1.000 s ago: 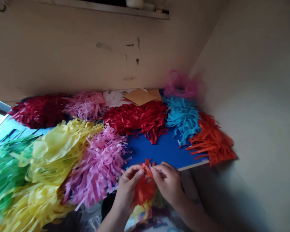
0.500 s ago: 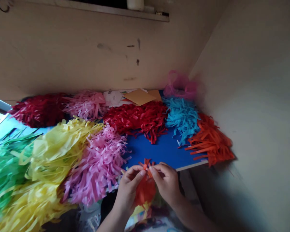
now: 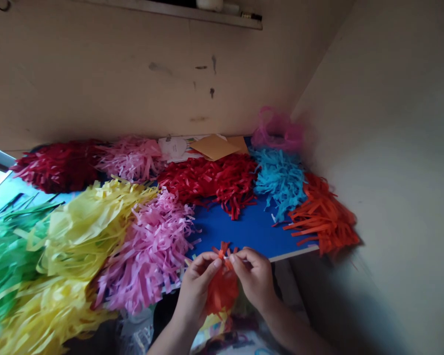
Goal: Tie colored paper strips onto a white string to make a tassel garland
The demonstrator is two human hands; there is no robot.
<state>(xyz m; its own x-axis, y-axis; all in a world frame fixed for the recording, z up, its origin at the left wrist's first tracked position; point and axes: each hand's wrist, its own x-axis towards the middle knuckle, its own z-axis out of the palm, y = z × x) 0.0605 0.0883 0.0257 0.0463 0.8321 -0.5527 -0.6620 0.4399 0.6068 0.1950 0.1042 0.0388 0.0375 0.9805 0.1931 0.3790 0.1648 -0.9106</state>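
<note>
An orange fringed paper tassel (image 3: 222, 293) hangs between my two hands, just off the front edge of the blue table (image 3: 237, 236). My left hand (image 3: 202, 278) pinches its narrow upper part between thumb and forefinger. From the other side my right hand (image 3: 255, 276) pinches at the same spot, where a small whitish bit shows by the fingertips. Short orange ends stick up above the fingers. Close to my left hand lies a heap of pink paper fringe (image 3: 148, 251).
Yellow (image 3: 92, 227) and green fringe (image 3: 11, 256) cover the left side. Red (image 3: 210, 180), blue (image 3: 279, 180) and orange fringe (image 3: 323, 214) lie behind and right. Brown envelopes (image 3: 214, 147) and a pink plastic bag (image 3: 277, 130) rest by the wall. A shelf (image 3: 177, 14) juts out above.
Both hands stay pinched on the orange tassel in nearly the same place. The view has shifted very slightly; nothing on the table has visibly moved.
</note>
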